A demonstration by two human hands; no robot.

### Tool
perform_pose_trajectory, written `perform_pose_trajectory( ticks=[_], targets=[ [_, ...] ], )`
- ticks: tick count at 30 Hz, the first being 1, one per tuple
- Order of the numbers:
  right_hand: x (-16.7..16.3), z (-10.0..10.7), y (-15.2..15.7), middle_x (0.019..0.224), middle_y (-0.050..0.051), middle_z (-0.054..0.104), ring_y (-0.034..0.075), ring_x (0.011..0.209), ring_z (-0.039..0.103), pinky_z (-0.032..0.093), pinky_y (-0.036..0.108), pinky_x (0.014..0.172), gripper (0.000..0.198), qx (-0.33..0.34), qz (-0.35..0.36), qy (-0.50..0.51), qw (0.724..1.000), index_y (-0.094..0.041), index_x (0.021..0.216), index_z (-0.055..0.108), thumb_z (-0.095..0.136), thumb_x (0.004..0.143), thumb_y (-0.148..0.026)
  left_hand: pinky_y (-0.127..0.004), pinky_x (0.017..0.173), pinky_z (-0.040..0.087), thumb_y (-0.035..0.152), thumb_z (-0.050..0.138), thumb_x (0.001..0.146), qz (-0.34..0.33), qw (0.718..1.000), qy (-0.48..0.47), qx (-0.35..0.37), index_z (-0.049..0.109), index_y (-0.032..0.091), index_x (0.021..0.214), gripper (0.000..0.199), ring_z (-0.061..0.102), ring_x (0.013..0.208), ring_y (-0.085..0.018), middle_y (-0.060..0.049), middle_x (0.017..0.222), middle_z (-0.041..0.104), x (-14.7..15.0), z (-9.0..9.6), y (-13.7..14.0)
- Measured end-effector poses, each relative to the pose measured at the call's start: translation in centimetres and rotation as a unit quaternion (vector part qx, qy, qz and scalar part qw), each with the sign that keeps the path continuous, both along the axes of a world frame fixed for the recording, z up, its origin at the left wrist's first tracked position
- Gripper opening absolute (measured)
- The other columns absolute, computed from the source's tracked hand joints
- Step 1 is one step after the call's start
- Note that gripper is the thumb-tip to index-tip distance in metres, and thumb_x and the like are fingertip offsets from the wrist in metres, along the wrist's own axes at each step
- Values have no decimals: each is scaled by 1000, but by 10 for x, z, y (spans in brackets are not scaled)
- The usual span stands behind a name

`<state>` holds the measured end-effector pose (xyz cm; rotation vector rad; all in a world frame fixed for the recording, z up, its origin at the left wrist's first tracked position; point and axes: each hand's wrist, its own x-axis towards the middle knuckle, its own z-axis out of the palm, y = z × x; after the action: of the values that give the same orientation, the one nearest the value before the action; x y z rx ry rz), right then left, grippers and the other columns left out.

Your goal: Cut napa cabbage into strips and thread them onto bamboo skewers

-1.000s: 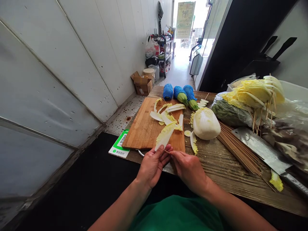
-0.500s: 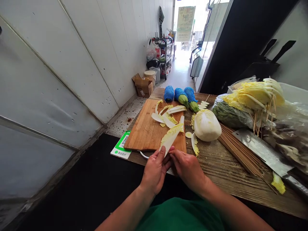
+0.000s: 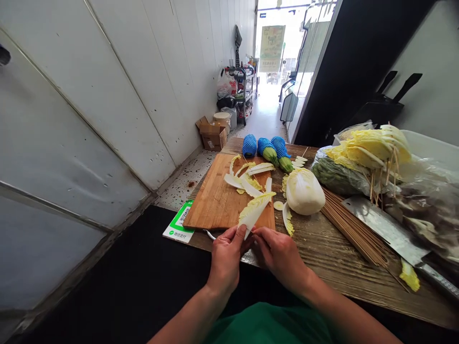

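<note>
My left hand (image 3: 226, 255) is closed on a strip of napa cabbage leaf (image 3: 255, 210), thumb on top, over the near edge of the cutting board (image 3: 211, 205). The leaf points away, its frilly yellow edge to the left. My right hand (image 3: 281, 248) pinches at the leaf's lower end, beside the left fingers. A short bit of thin brown stick, seemingly a bamboo skewer, shows at its fingertips; the rest is hidden. More cut cabbage strips (image 3: 247, 184) lie on the board. To the right sits a trimmed napa cabbage head (image 3: 304, 191).
Bamboo skewers (image 3: 353, 229) and a cleaver (image 3: 387, 229) lie at right. Behind them, skewered cabbage leaves (image 3: 373, 145) rest on bagged green vegetables (image 3: 333, 172). Netted zucchini (image 3: 268, 153) stand past the board. A payment-code card (image 3: 179, 224) lies at the board's left corner.
The whole view has shifted slightly, with the scene sitting a little lower. The leaf has tipped slightly to the right in my left hand; both hands stay together at its lower end.
</note>
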<state>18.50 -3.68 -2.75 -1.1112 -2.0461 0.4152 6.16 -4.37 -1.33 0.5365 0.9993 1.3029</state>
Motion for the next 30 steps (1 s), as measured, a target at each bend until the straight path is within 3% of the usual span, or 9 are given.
perform_pose_trajectory(
  ticks=[5, 10, 13, 19, 22, 24, 26, 30],
  targets=[
    [4, -3, 0, 63, 2, 61, 13, 56, 59, 44, 21, 55, 23, -6, -33, -6, 999, -18, 74, 55, 38, 89, -20, -35, 81, 49, 30, 67, 70, -43, 999, -15, -7, 68, 11, 88, 26, 63, 84, -21, -10, 86, 68, 6, -2, -1],
    [27, 1, -9, 85, 6, 68, 15, 73, 65, 49, 22, 65, 18, -15, -13, -14, 1000, -17, 93, 59, 42, 88, -19, -34, 82, 48, 30, 70, 66, -16, 1000, -20, -10, 69, 11, 86, 27, 63, 80, -18, -9, 87, 68, 9, 9, 4],
    [39, 4, -16, 86, 6, 69, 14, 73, 65, 50, 22, 67, 19, -13, -8, 4, 1000, -16, 95, 60, 42, 88, -17, -33, 82, 48, 30, 71, 64, -13, 1000, -8, -4, 69, 11, 85, 29, 62, 80, -18, -9, 87, 68, 12, 13, 5],
    [40, 10, -18, 72, 3, 67, 13, 61, 62, 47, 21, 58, 21, -48, -27, 26, 998, -18, 82, 62, 42, 87, -16, -31, 76, 48, 35, 68, 67, -110, 994, 23, 15, 71, 11, 87, 31, 62, 78, -20, -9, 82, 69, 33, 7, -1],
    [45, 12, -16, 73, 3, 67, 13, 62, 62, 47, 22, 59, 20, -60, -50, 32, 996, -19, 83, 62, 42, 87, -18, -31, 77, 48, 32, 68, 67, -131, 991, 25, 25, 68, 14, 96, 34, 63, 81, -20, -9, 87, 69, 35, 10, 0],
    [52, 11, -15, 77, 4, 68, 15, 66, 63, 48, 24, 62, 20, -52, -75, 32, 995, -19, 87, 63, 43, 87, -20, -29, 75, 49, 31, 70, 65, -104, 992, 60, 35, 65, 16, 103, 41, 64, 77, -18, -9, 91, 69, 24, 16, 7],
    [58, 11, -15, 80, 5, 69, 16, 68, 64, 48, 25, 64, 21, -40, -95, 32, 994, -19, 87, 63, 43, 87, -22, -28, 70, 49, 31, 71, 63, -35, 987, 149, 55, 65, 16, 103, 43, 64, 72, -17, -9, 92, 69, 3, 25, 24],
    [60, 10, -15, 79, 5, 69, 15, 66, 63, 46, 24, 62, 22, -51, -81, 36, 995, -18, 85, 63, 41, 88, -22, -25, 68, 50, 29, 73, 60, 108, 924, 351, 110, 65, 17, 99, 42, 64, 78, -17, -8, 96, 68, -47, 43, 82]
  ],
)
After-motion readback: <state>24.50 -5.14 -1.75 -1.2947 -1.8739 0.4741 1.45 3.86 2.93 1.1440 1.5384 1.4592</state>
